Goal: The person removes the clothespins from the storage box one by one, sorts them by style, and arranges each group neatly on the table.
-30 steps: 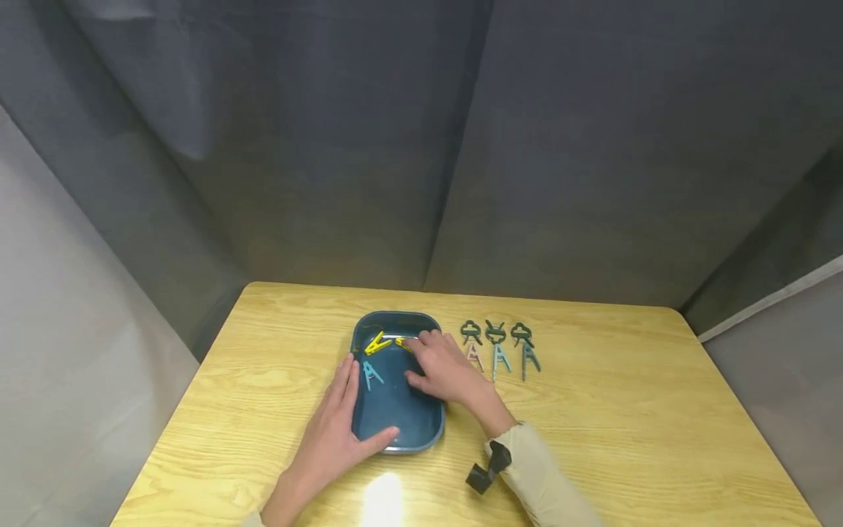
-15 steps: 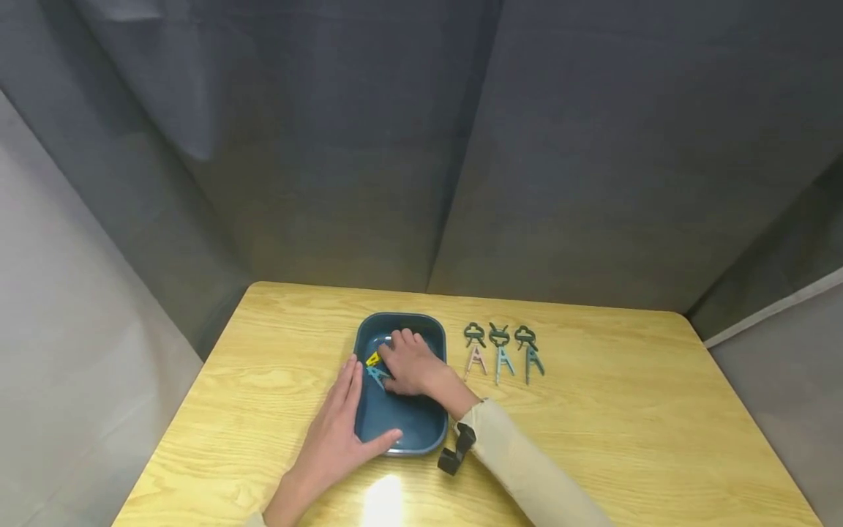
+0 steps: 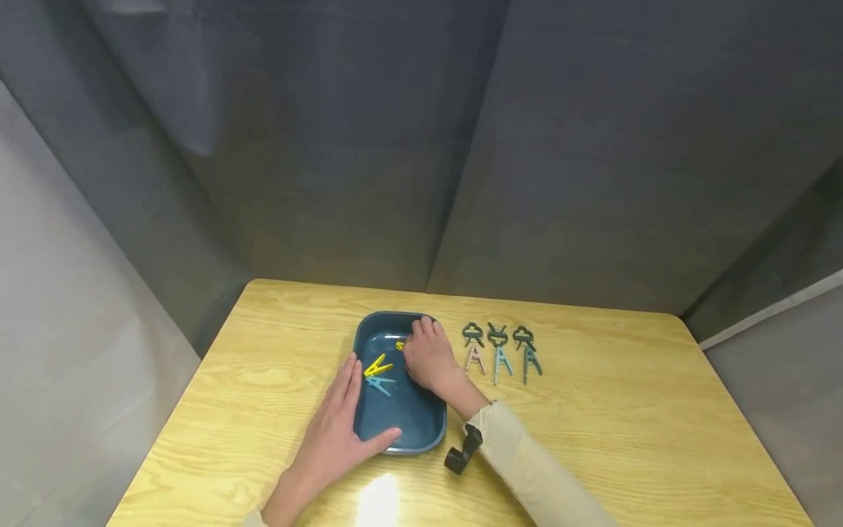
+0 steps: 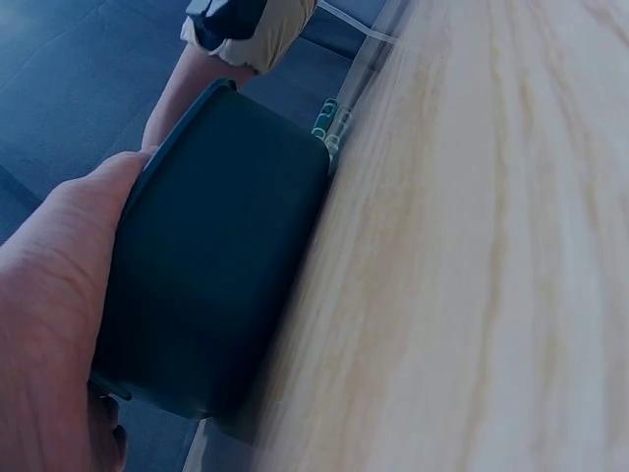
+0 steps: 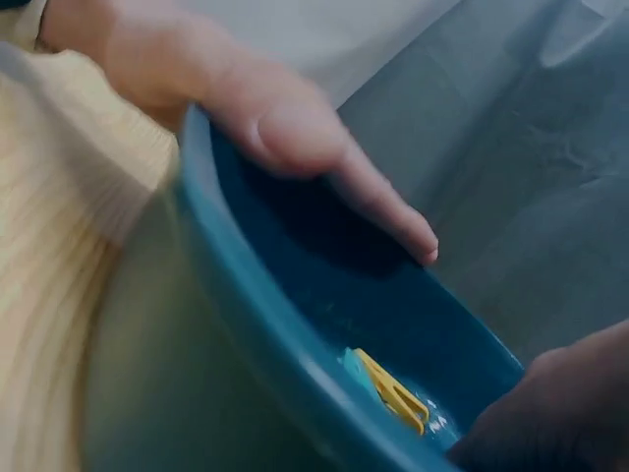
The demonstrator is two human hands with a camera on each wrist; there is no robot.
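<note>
The left hand (image 3: 336, 432) is laid flat against the near-left side of the dark blue tray (image 3: 428, 432), fingers straight along the rim and the thumb pressed to the front edge, so the tray is steadied rather than clutched. The right hand (image 3: 428, 359) is reached into the tray's far-right part, fingers bent over something near a yellow clothespin (image 3: 399, 345); whether a pin is actually pinched cannot be told, since the fingertips are hidden in the head view and the right wrist view is blurred.

Inside the tray, a second yellow clothespin (image 3: 377, 365) and a light blue clothespin (image 3: 380, 382) are seen lying loose on the bottom, just beside each other. On the wooden table (image 3: 626, 410), right of the tray, three clothespins (image 3: 499, 351) are lined up in a neat row, each clipped to a dark clamp-like piece. Three appear sorted out, and about three are judged left in the tray.
</note>
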